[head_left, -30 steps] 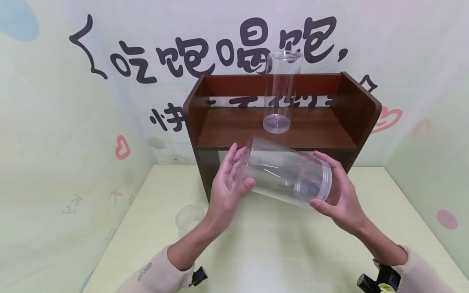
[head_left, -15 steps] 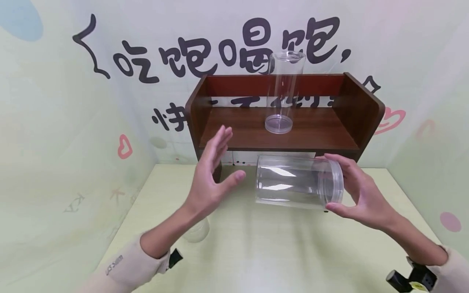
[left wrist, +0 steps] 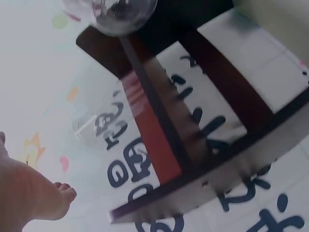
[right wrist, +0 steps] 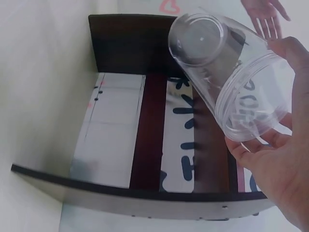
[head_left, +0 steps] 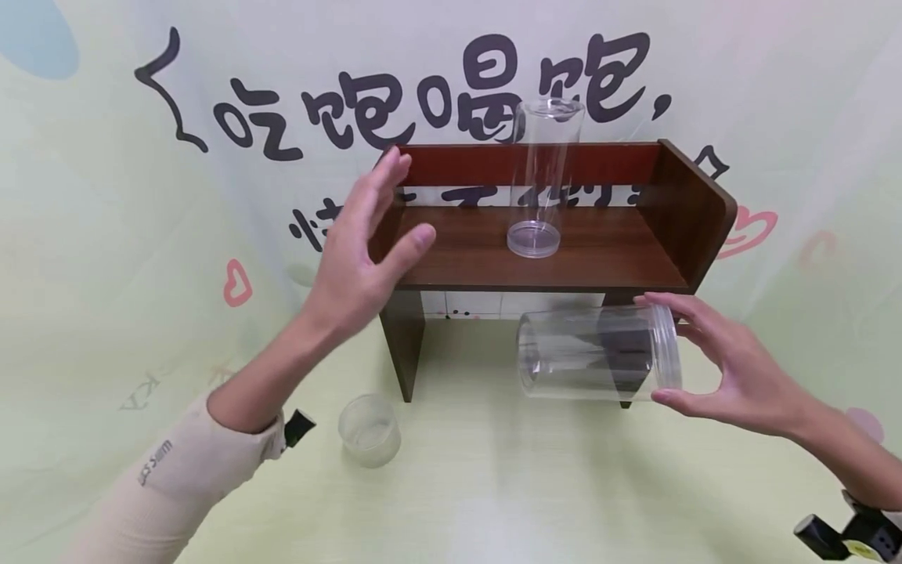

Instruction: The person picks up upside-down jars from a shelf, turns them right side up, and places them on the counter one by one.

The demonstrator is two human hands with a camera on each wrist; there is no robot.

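Observation:
A clear, wide jar lies sideways in the air below the shelf board, its ridged rim end to the right. My right hand grips it at that end, thumb below and fingers above. In the right wrist view the fingers curl round the ridged rim of the jar, whose round base points away. My left hand is raised before the left side of the wooden shelf, fingers straight, thumb apart, holding nothing. A tall clear jar stands upright on the shelf board.
A short clear tub sits on the pale table, left of the shelf's left leg. Behind the shelf hangs a white backdrop with large black lettering. The shelf's raised side panel bounds its right end.
My left hand has let go of the jar and moved up and left. My right hand has carried the jar rightward, and the jar has turned from slanted to nearly level.

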